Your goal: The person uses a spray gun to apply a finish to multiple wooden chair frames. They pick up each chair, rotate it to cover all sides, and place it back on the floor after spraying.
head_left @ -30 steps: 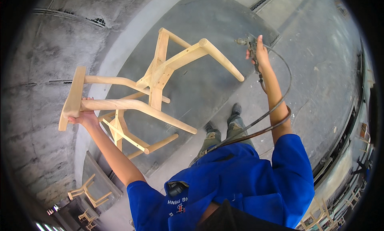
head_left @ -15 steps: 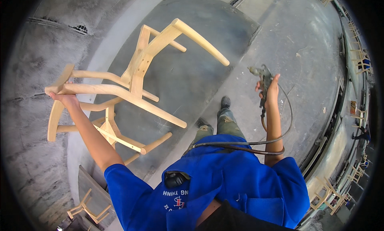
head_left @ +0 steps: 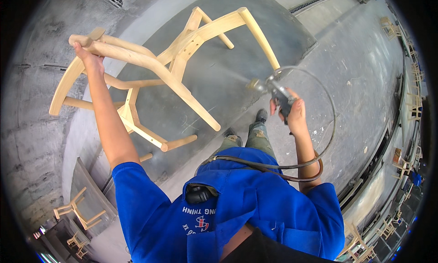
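A pale, bare wooden chair frame (head_left: 150,64) without a seat is held tilted at the left, over a grey panel. My left hand (head_left: 90,58) is closed around the frame's upper left end, arm stretched out. In my right hand (head_left: 292,111) is a spray gun (head_left: 279,93), gripped by its handle. Its nozzle points left toward the chair frame, and a faint pale mist comes from it. A thin hose (head_left: 332,112) loops from the gun around my right forearm and across my waist.
The large grey panel (head_left: 219,76) stands beyond my feet. More wooden chair frames stand at the lower left (head_left: 81,209) and along the right side (head_left: 358,244). A long track-like line (head_left: 378,149) runs along the right. My boots (head_left: 261,116) rest on the grey floor.
My left hand has raised and tilted the chair frame, moving it up and to the right. The spray gun has swung left toward the frame, and mist now shows at its nozzle.
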Tool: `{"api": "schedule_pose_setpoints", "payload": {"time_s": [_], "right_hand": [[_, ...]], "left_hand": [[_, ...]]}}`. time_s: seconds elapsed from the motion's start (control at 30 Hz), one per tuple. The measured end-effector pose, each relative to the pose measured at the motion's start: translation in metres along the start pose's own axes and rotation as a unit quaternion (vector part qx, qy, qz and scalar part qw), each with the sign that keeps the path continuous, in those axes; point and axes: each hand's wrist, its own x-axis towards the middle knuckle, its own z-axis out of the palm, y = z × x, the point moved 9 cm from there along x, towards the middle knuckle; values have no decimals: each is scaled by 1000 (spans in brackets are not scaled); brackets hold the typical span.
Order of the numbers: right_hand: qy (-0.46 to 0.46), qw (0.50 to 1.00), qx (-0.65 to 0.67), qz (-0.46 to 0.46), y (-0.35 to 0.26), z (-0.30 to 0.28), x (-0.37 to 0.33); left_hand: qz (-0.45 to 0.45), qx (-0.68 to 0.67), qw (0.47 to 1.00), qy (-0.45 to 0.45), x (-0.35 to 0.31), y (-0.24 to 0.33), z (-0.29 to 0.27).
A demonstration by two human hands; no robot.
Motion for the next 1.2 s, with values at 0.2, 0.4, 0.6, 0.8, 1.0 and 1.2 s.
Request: {"api": "schedule_pose_setpoints", "payload": {"time_s": [0.2, 0.4, 0.6, 0.8, 1.0, 1.2], "right_hand": [[95, 976, -166, -104, -40, -29, -1], [-221, 876, -353, -244, -78, 65, -23], [-527, 729, -424, -108, -19, 129, -53], [-473, 722, -455, -217, -63, 150, -16], [-309, 716, -403, -479, -211, 163, 6], [-385, 709, -410, -426, -198, 162, -12]], "left_hand": [[24, 31, 999, -5, -26, 20, 1], [205, 287, 935, -25, -52, 92, -4], [360, 319, 877, 1, -52, 123, 10], [404, 341, 849, -11, -44, 132, 0], [335, 375, 858, -103, -47, 145, 3], [339, 416, 840, -76, -58, 150, 6]]}}
